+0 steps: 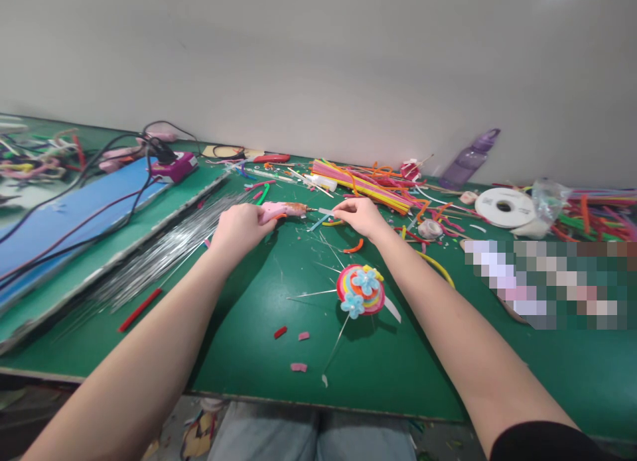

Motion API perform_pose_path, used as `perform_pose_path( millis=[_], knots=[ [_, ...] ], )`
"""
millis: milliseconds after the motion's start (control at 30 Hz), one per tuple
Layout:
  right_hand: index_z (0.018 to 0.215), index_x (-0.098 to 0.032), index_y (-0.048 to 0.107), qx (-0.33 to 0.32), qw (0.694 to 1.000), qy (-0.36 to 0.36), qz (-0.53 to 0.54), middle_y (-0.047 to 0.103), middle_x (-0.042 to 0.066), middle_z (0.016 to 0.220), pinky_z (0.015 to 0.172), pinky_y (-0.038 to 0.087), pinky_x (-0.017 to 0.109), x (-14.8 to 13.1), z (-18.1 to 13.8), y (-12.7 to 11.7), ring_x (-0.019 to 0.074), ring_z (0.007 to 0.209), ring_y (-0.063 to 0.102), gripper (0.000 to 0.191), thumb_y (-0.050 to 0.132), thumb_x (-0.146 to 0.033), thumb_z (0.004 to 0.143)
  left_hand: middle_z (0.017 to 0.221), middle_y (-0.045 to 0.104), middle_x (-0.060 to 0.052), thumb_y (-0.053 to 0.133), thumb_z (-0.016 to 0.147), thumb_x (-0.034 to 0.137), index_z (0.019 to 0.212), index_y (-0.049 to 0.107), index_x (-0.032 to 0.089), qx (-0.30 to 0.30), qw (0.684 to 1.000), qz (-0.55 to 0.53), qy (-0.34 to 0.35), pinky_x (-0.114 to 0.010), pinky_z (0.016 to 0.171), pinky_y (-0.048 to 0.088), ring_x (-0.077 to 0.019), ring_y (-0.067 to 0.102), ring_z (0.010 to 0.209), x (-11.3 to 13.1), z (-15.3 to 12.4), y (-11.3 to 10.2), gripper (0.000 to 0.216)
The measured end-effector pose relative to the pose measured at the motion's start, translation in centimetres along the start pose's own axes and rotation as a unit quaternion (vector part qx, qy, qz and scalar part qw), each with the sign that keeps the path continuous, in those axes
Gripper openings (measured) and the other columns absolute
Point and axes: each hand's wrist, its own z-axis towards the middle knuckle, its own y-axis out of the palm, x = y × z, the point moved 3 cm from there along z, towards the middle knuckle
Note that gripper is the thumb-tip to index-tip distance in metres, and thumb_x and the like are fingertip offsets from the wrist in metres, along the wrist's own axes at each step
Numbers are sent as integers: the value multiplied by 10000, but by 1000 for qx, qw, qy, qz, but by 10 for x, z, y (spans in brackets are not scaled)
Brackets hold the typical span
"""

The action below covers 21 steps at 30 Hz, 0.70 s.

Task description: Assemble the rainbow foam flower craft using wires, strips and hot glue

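Pink scraps (298,367) and the flower disc (360,290) lie before me on the worktop (249,355). My left grip (239,229) is closed round the glue gun (286,211), and my right grip (358,215) pinches a pale strip (326,212) at its nozzle. Fingertips that near could burn, I judge.

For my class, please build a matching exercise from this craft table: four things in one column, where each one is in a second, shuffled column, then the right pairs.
Things
1. pink plastic glue gun
2. small pale strip
3. purple plastic bottle
4. round rainbow pipe-cleaner disc with blue flowers

Places
A. lying by the wall, far right
B. on the green table, between the forearms
C. gripped in the left hand
D. pinched in the right hand, at the gun's nozzle

Pairs: 1-C, 2-D, 3-A, 4-B
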Motion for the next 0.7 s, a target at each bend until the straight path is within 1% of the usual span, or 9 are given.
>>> perform_pose_path(
  millis=[233,400,700],
  knots=[
    [766,-148,720,-4,1000,6,-2,722,39,717,665,515,264,0,0,1,124,626,638,73,651,-136,748,674,642,-80,449,783,580,636,547,214,4,1000,-8,1,-300,524,263,-244,579,635,-1,0,-1,407],
    [773,-144,727,-5,1000,7,-6,728,52,726,687,525,288,-2,-1,1,140,640,650,77,654,-135,750,658,626,-74,459,773,564,629,536,212,1,1000,-11,-2,-299,525,255,-236,568,622,1,0,-1,387],
    [774,-140,735,-2,1000,3,-31,727,63,733,678,510,292,1,0,1,158,662,652,77,665,-146,742,659,621,-64,456,775,554,622,493,209,-6,1000,-7,-8,-285,513,248,-221,557,615,2,-1,-4,380]
  ],
)
